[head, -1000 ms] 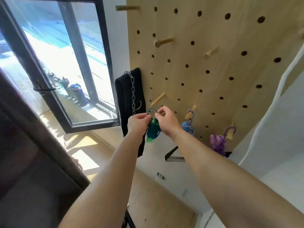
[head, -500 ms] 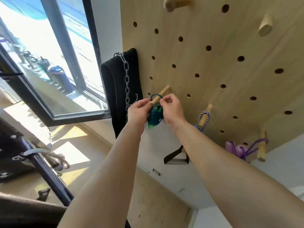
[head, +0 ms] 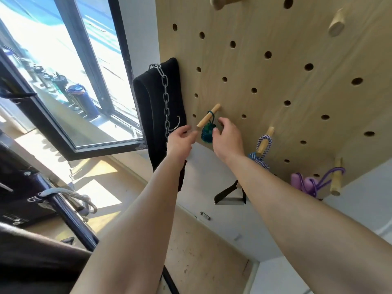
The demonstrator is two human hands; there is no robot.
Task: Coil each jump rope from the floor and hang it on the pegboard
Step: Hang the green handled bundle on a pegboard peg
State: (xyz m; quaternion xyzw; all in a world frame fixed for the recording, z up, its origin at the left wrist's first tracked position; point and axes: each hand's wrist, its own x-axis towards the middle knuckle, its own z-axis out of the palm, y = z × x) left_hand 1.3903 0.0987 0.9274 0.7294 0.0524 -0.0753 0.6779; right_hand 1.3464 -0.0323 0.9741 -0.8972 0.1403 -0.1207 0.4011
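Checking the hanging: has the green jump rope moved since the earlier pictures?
Yes. The loop of the green jump rope slid along the peg from its tip toward the pegboard.

"What are the pegboard [head: 275,81] and peg [head: 209,117] made of?"
"Pale wood, smooth and matt."
"And the chain [head: 166,102]?"
"Shiny metal, over a matt black cloth belt [head: 148,92]. The striped rope [head: 264,143] is braided cord, and the purple handles [head: 305,183] look like glossy plastic."

No text, label, brand or number can be read anywhere — nothing legible.
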